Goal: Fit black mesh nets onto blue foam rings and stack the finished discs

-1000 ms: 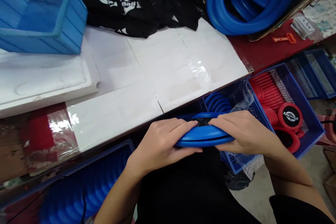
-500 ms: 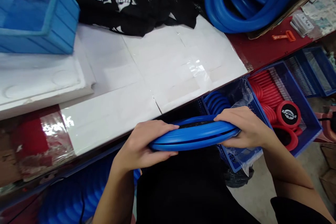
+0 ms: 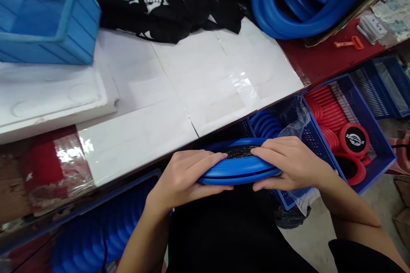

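Observation:
Between my two hands, in front of my body, is a blue plastic ring (image 3: 240, 169) seen nearly edge-on, with a dark slit running along its rim. Black mesh (image 3: 241, 151) shows inside it. My left hand (image 3: 188, 172) grips the ring's left side, fingers on top and thumb underneath. On the opposite side my right hand (image 3: 288, 162) holds it likewise, fingertips close to the mesh. Part of the ring's far edge lies behind my fingers.
A white-covered table (image 3: 205, 85) carries a blue bin (image 3: 77, 30), black printed fabric (image 3: 179, 8) and large blue rings (image 3: 269, 17). An orange tool (image 3: 350, 43) lies on the red surface. Lower right, a crate (image 3: 381, 153) holds red rings (image 3: 329, 106); below left are stacked blue rings (image 3: 92, 230).
Both hands have closed in toward each other along the ring, and more black mesh shows between the fingertips. The ring stays in both hands.

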A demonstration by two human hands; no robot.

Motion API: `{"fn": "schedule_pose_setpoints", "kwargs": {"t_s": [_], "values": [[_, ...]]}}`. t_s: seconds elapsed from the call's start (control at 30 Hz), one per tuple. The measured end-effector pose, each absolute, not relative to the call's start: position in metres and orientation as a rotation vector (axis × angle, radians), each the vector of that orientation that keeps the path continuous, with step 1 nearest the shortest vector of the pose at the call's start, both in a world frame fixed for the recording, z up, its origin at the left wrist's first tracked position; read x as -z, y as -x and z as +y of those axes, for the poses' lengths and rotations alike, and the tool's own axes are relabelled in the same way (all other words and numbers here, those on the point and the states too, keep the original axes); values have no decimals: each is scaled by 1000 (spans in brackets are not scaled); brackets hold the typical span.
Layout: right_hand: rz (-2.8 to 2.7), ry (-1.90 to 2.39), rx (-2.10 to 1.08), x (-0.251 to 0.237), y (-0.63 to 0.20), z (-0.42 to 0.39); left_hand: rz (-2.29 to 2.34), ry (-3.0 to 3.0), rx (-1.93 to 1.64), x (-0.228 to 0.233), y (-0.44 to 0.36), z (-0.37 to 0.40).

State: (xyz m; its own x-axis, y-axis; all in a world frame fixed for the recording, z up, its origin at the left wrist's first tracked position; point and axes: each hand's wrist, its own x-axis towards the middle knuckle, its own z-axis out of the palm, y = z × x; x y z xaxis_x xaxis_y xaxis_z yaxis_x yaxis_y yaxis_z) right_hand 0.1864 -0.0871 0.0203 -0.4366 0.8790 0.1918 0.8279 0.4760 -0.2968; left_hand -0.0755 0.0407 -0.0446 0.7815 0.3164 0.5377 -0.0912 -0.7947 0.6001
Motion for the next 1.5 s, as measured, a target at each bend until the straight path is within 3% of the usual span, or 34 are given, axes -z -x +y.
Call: {"fn": "schedule_pose_setpoints", "kwargs": {"t_s": [0.23, 0.43, 0.67, 0.87, 0.97, 1.13, 1.4, 1.5], "values": [[-2415, 1400, -399, -21, -182, -85, 172, -2389, -787, 42, 74, 39], [-2364, 1419, -231, -16, -175, -85, 294, -2449, -768, 40, 74, 32], [-2298, 1365, -259, -6, -181, -82, 256, -2433, -884, 41, 77, 34], [-2101, 1398, -522, 9, -227, -84, 176, -2031, -1099, 64, 100, 60], [-2041, 1379, -454, 13, -235, -87, 187, -1911, -987, 68, 106, 63], [-2271, 1431, -225, 4, -209, -88, 309, -2227, -687, 48, 83, 45], [-2340, 1443, -388, -12, -196, -92, 165, -2375, -761, 42, 56, 34], [-2291, 1444, -291, -10, -192, -95, 200, -2393, -782, 43, 58, 31]]}}
